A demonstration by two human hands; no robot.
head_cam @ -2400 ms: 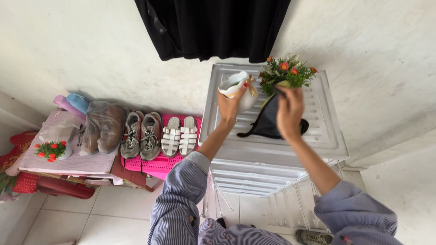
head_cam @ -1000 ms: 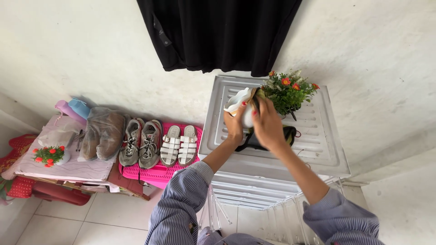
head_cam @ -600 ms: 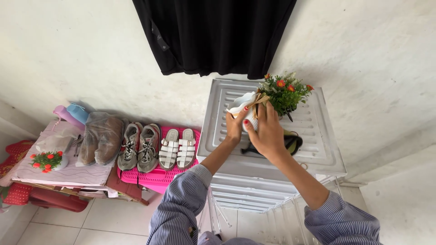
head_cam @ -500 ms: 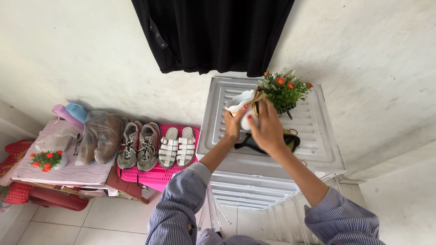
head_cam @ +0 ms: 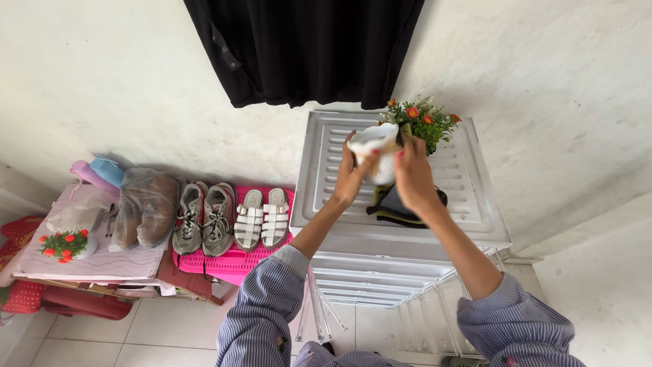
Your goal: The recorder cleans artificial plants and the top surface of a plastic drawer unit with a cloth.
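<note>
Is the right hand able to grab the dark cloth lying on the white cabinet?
Probably yes. The right hand is just above the dark cloth on the cabinet top, with nothing between them, though it now presses the white vase.

- A vase point(head_cam: 377, 146) is held above the cabinet top point(head_cam: 468, 204), between the left hand point(head_cam: 352, 178) and the right hand point(head_cam: 413, 178).
- A bunch of flowers point(head_cam: 421, 121) is seen just right of the vase, at the back of the cabinet top.
- A cloth point(head_cam: 397, 207) lies on the cabinet top, below the right hand.
- A hanging garment point(head_cam: 302, 47) is found on the wall behind the cabinet.
- Sandals point(head_cam: 262, 217) and sneakers point(head_cam: 202, 219) are lined up on a rack point(head_cam: 231, 261) left of the cabinet.
- A small flower pot point(head_cam: 64, 245) is set on a low table point(head_cam: 102, 255) further left.
</note>
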